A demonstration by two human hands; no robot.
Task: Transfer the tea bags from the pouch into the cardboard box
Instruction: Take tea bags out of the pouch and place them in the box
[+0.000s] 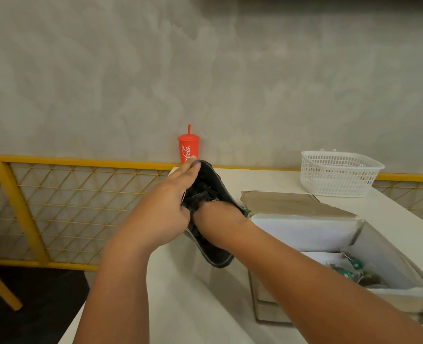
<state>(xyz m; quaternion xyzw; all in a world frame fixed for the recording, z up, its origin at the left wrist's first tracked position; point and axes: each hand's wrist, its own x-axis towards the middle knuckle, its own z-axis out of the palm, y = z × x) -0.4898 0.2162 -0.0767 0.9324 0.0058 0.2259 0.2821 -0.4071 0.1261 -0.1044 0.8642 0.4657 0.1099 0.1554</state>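
A dark pouch (214,181) stands open above the white table (200,306). My left hand (174,197) grips its left edge, fingers along the rim and thumb pinching the side. My right hand (211,209) is plunged into the pouch's mouth; its fingers are hidden inside, among dark tea bags. To the right, the cardboard box (384,247) sits open with its flap (292,201) folded back. A few tea bags with green tags (354,268) lie in its bottom.
A red cup with a straw (188,148) stands at the table's far edge by the wall. A white plastic basket (339,172) sits at the back right. A yellow mesh railing (69,209) runs along the left, beyond the table's edge.
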